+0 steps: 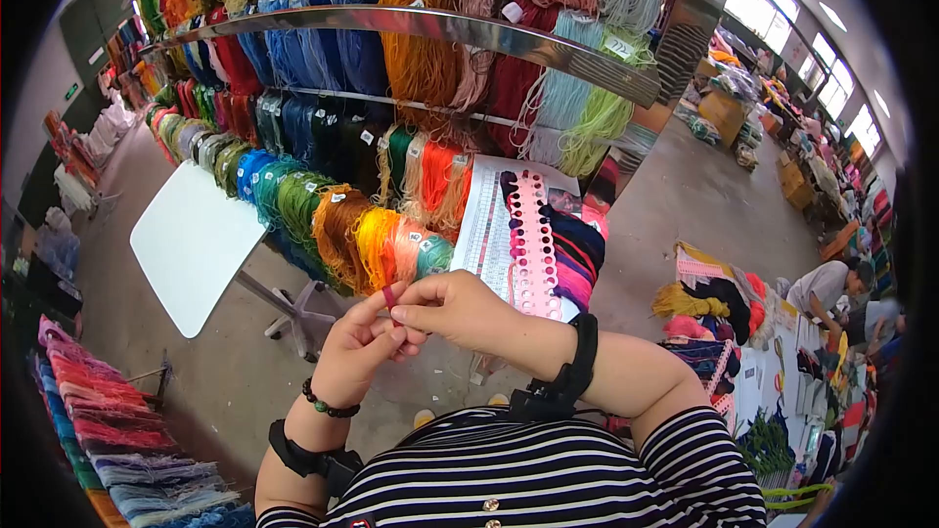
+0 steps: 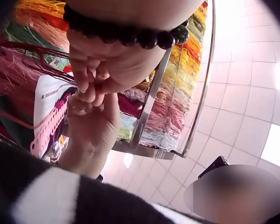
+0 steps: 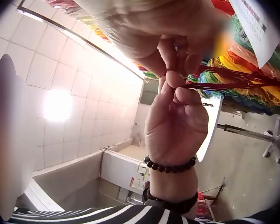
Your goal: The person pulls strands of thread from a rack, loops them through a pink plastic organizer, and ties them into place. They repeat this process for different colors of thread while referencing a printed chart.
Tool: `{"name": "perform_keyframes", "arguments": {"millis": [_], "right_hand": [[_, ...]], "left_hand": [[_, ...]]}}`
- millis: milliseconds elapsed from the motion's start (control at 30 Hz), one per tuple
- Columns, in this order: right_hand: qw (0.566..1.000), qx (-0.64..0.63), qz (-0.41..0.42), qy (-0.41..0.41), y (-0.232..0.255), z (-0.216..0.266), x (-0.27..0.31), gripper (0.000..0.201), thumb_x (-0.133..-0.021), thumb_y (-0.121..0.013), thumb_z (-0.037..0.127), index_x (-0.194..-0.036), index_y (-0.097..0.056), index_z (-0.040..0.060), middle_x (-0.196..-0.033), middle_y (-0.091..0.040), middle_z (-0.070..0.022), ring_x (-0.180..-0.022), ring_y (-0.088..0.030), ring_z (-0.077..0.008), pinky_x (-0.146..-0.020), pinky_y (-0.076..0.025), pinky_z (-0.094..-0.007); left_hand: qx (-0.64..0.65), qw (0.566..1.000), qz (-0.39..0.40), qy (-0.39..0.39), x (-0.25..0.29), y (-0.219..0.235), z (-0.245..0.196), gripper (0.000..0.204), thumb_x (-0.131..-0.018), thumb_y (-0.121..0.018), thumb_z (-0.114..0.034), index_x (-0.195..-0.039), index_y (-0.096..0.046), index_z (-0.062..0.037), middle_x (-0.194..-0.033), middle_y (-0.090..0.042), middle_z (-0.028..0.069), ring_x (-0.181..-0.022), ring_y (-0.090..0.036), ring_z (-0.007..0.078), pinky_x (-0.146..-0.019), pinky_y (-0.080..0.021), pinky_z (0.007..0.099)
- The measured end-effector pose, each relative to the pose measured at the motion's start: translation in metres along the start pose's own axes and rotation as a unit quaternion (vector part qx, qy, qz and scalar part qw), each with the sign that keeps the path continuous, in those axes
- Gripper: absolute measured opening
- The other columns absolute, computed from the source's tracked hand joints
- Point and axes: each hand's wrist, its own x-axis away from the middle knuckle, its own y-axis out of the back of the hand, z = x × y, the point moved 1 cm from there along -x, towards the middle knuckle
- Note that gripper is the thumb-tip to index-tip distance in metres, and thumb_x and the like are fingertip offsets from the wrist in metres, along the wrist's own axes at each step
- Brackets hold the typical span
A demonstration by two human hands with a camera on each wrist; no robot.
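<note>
Both hands meet over the rack's front edge. In the head view the left hand pinches a dark red strand of thread, and the right hand pinches it too, the fingertips of the two hands touching. From the right wrist view, a bundle of dark red thread stretches away from between the fingertips toward the rack. The left wrist view has the left hand above the right hand, with a bit of red between their fingers.
Hanks of coloured thread hang in rows on a metal rack. Right of the hands lie a printed sheet and a pink holed card with threads. A white board stands left. Another person bends at the far right.
</note>
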Motion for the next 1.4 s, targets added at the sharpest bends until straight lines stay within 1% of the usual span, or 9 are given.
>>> {"name": "perform_keyframes", "arguments": {"millis": [100,233,333,533,633,733,933,1233,1400], "right_hand": [[0.999,-0.026,-0.028,0.023,-0.006,-0.014,-0.006,0.016,-0.089,-0.060,0.013,-0.088,-0.064,-0.0017,-0.070,-0.061,-0.0021,-0.065,-0.054,-0.0074,-0.061,-0.044,-0.0226],[0.996,-0.017,-0.083,0.028,-0.012,-0.018,-0.007,0.013,-0.088,-0.060,0.011,-0.084,-0.063,-0.0015,-0.069,-0.059,-0.0011,-0.063,-0.052,-0.0077,-0.059,-0.043,-0.0225],[0.993,-0.061,-0.087,-0.042,-0.014,-0.013,-0.002,0.012,-0.088,-0.062,0.013,-0.090,-0.065,0.0016,-0.074,-0.061,-0.0004,-0.066,-0.053,-0.0063,-0.059,-0.043,-0.0211],[0.990,-0.083,-0.098,-0.051,-0.017,-0.023,-0.004,0.012,-0.087,-0.063,0.014,-0.090,-0.066,0.0026,-0.075,-0.062,-0.0005,-0.069,-0.054,-0.0062,-0.059,-0.043,-0.0207],[0.993,-0.028,-0.112,-0.010,-0.022,-0.017,-0.003,0.011,-0.086,-0.062,0.011,-0.085,-0.065,0.0002,-0.072,-0.061,-0.0015,-0.067,-0.056,-0.0090,-0.062,-0.046,-0.0232],[0.995,0.032,-0.094,0.008,-0.021,-0.020,-0.005,0.013,-0.086,-0.063,0.011,-0.084,-0.066,-0.0010,-0.075,-0.064,-0.0032,-0.068,-0.058,-0.0104,-0.064,-0.048,-0.0244],[0.990,0.093,-0.100,0.041,-0.030,-0.006,-0.002,0.012,-0.086,-0.062,0.008,-0.082,-0.065,-0.0031,-0.076,-0.065,-0.0051,-0.068,-0.060,-0.0110,-0.064,-0.049,-0.0254],[0.993,0.038,-0.112,0.020,-0.031,-0.003,-0.003,0.012,-0.086,-0.062,0.009,-0.085,-0.065,-0.0029,-0.076,-0.064,-0.0052,-0.070,-0.061,-0.0104,-0.065,-0.050,-0.0251],[0.994,0.037,-0.107,-0.001,-0.029,0.001,-0.001,0.013,-0.087,-0.062,0.010,-0.085,-0.065,-0.0024,-0.075,-0.065,-0.0049,-0.069,-0.061,-0.0099,-0.065,-0.050,-0.0241]], "left_hand": [[-0.031,0.999,0.041,-0.011,0.000,0.009,0.001,0.054,-0.093,-0.053,-0.012,-0.143,-0.032,-0.0089,-0.104,-0.065,0.0099,-0.091,-0.063,0.0159,-0.080,-0.049,0.0258],[0.159,0.978,0.129,0.040,-0.003,0.022,0.002,0.062,-0.097,-0.039,-0.043,-0.145,-0.024,-0.0066,-0.117,-0.060,0.0173,-0.102,-0.062,0.0235,-0.083,-0.051,0.0297],[0.184,0.965,0.172,0.072,-0.005,0.025,-0.002,0.076,-0.094,-0.027,-0.061,-0.146,-0.018,-0.0064,-0.126,-0.054,0.0215,-0.110,-0.059,0.0287,-0.085,-0.052,0.0330],[0.160,0.965,0.180,0.107,-0.005,0.031,-0.006,0.074,-0.094,-0.033,-0.059,-0.147,-0.020,-0.0086,-0.121,-0.057,0.0210,-0.104,-0.062,0.0289,-0.080,-0.055,0.0343],[0.082,0.979,0.156,0.101,-0.003,0.031,-0.011,0.065,-0.096,-0.040,-0.049,-0.147,-0.023,-0.0124,-0.127,-0.054,0.0132,-0.101,-0.062,0.0198,-0.077,-0.051,0.0252],[-0.042,0.993,0.070,0.090,0.001,0.033,-0.015,0.051,-0.095,-0.052,-0.034,-0.139,-0.041,-0.0093,-0.118,-0.060,0.0086,-0.095,-0.062,0.0138,-0.075,-0.050,0.0230],[-0.038,0.997,-0.009,0.064,-0.004,0.033,-0.010,0.029,-0.095,-0.055,-0.018,-0.119,-0.060,-0.0025,-0.097,-0.067,0.0040,-0.083,-0.064,0.0106,-0.072,-0.051,0.0226],[0.069,0.996,-0.032,0.048,-0.005,0.031,-0.006,0.030,-0.096,-0.052,-0.018,-0.121,-0.056,-0.0029,-0.095,-0.066,0.0058,-0.082,-0.065,0.0134,-0.072,-0.053,0.0245],[0.042,0.998,-0.011,0.045,-0.005,0.028,-0.008,0.034,-0.094,-0.055,-0.013,-0.126,-0.053,-0.0034,-0.098,-0.066,0.0058,-0.085,-0.065,0.0130,-0.074,-0.054,0.0246]]}}
